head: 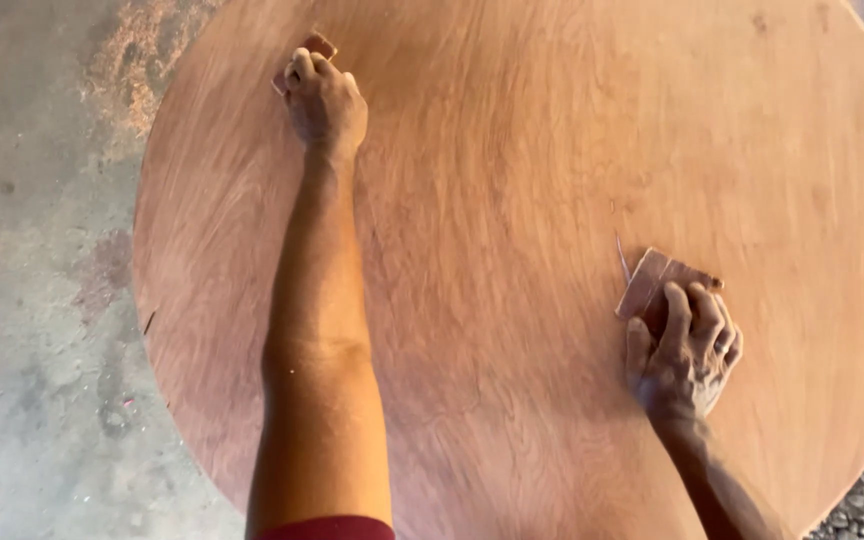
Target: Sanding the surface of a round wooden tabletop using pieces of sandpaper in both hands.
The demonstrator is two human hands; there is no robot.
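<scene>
Round reddish wooden table (532,180) fills the frame over grey concrete floor (32,300); left hand (324,100) upper left and right hand (684,350) lower right each grip folded sandpaper

Lying flat over a stained concrete floor (32,300): a round wooden tabletop (512,250), bearing two folded sandpaper pieces, one far left (318,44), one right (652,285).

You have no packages, labels, signs or screens before you at this moment; nothing of that kind shows anywhere in your head view.
</scene>
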